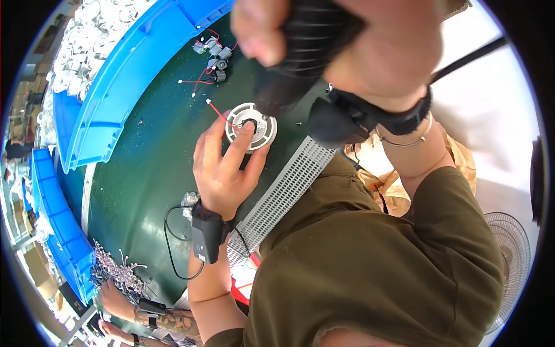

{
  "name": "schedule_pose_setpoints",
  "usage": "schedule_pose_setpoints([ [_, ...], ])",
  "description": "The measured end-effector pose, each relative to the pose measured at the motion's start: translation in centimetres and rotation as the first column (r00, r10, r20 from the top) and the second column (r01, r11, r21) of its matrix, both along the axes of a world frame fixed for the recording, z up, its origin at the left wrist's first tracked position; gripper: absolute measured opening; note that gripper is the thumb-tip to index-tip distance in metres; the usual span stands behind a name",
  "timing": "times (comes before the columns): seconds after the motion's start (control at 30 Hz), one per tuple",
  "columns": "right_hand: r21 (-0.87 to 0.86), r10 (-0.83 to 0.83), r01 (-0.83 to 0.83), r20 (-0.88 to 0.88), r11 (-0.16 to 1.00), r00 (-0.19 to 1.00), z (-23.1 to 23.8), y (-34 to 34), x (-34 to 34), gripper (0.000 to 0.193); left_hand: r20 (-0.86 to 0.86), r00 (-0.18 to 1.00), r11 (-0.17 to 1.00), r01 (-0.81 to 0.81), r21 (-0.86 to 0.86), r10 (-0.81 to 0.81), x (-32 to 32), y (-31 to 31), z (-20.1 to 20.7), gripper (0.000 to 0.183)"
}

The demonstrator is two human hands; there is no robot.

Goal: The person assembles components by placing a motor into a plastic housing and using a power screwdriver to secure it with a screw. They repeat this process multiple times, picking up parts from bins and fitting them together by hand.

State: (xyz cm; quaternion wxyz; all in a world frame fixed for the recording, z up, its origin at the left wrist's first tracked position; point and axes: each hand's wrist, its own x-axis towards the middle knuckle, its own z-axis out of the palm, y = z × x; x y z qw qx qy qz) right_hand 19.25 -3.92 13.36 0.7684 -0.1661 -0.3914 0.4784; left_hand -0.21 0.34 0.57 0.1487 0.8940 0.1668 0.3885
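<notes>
My left hand [222, 170] grips a white round plastic part [269, 136] against the green work surface. One finger presses into its middle, and a red wire [216, 110] with a small white plug sticks out from it. In my closed right hand [384, 49] is a black, ribbed power screwdriver [309, 43], pointing down. Its lower end reaches the right side of the white part; the tip is dark and blurred, so I cannot tell whether it touches. A tiny screw [299, 123] lies on the surface right of the part.
Several small motors [217, 62] with red wires lie beyond my left hand. Blue bins [110, 110] stand on the left, the far one backed by heaped white parts [95, 37]. A perforated grey strip [283, 194] edges the surface. Another person's hand [115, 301] is beside bundled wires [118, 269].
</notes>
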Motion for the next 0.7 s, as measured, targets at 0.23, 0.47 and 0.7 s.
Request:
schedule_pose_setpoints([
  [0.23, -0.042, -0.217, 0.271, 0.487, 0.962, 0.846, 1.2, -0.4, -1.3, 0.022, 0.022, 1.0, 1.0, 0.009, -0.028, -0.008, 0.3, 0.0, -0.2, 0.042],
  [0.47, -0.045, -0.228, 0.266, 0.393, 0.963, 0.891, 0.6, 0.3, -1.8, 0.018, 0.033, 0.999, 0.999, 0.004, -0.05, -0.002, 0.4, -0.1, -0.3, 0.042],
  [0.7, 0.039, -0.251, 0.265, 0.473, 0.963, 0.844, -0.1, 1.3, -1.9, 0.017, 0.039, 0.999, 0.998, 0.01, -0.069, -0.008, 0.2, -0.1, -0.6, 0.042],
])
